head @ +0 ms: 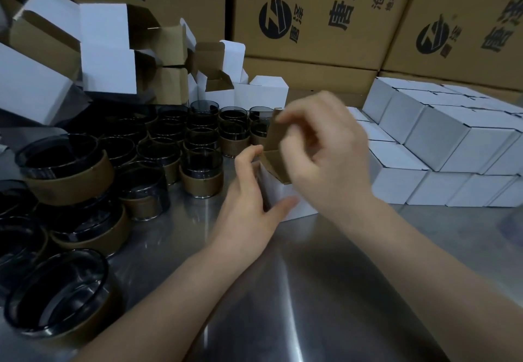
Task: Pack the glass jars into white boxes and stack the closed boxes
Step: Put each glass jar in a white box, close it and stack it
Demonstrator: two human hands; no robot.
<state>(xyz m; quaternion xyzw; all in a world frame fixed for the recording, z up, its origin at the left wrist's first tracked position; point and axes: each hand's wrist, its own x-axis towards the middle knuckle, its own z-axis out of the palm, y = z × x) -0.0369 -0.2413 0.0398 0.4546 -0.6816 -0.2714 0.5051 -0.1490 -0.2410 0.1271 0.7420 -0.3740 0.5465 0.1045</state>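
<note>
If I push the lid flap (272, 132) down before the side flap (276, 163) below my right grip (325, 149) is folded in, the card may crease or the tab may miss its slot. If my left grip (249, 191) slackens, the white box (278, 193) could skid on the bench (283, 276) into the glass jars (201, 174) just left of it.

My right grip is nearly closed, its fingertips pinching the upright brown lid flap. My left grip is half open and clasps the box between thumb and fingers, steadying it. I cannot tell whether a jar is inside. The closed boxes (441, 140) are stacked to the right of my right grip.
</note>
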